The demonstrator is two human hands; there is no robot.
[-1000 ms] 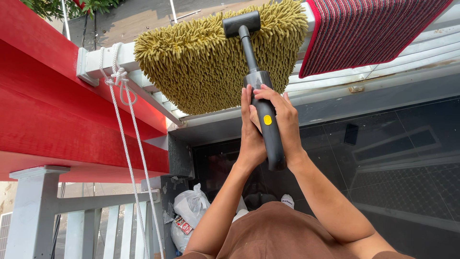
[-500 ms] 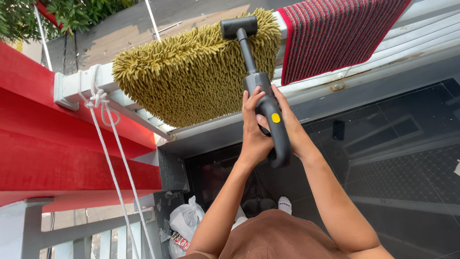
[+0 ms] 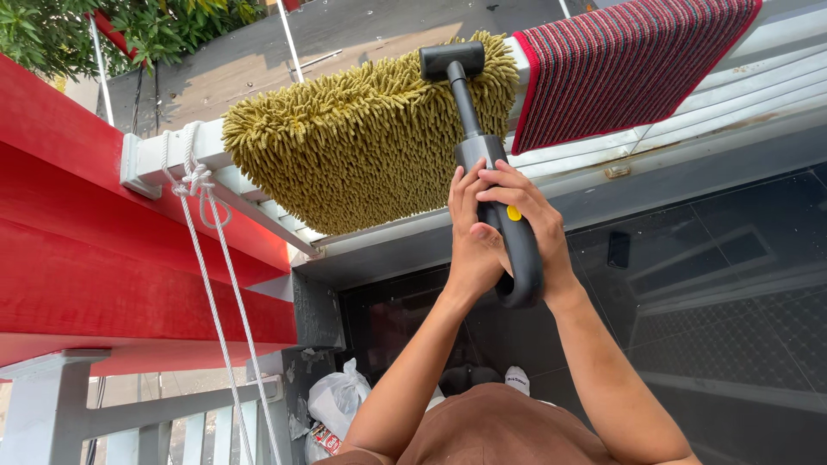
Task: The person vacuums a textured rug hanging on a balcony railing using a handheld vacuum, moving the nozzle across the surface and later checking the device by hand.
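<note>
Both hands grip a dark grey handheld vacuum cleaner with a yellow button. My left hand wraps its left side; my right hand closes over the top by the button. Its thin tube ends in a black nozzle head that rests on the top right of a shaggy mustard-yellow mat, which hangs over a white railing. A red striped rug hangs beside the mat on the right.
A red wall runs along the left. A knotted white rope hangs from the railing end. Below lie a dark tiled floor, white plastic bags and a grey baluster rail.
The vacuum and both hands shifted slightly right and down in view, the nozzle staying on the mat's upper right edge. My right fingers now curl further over the handle.
</note>
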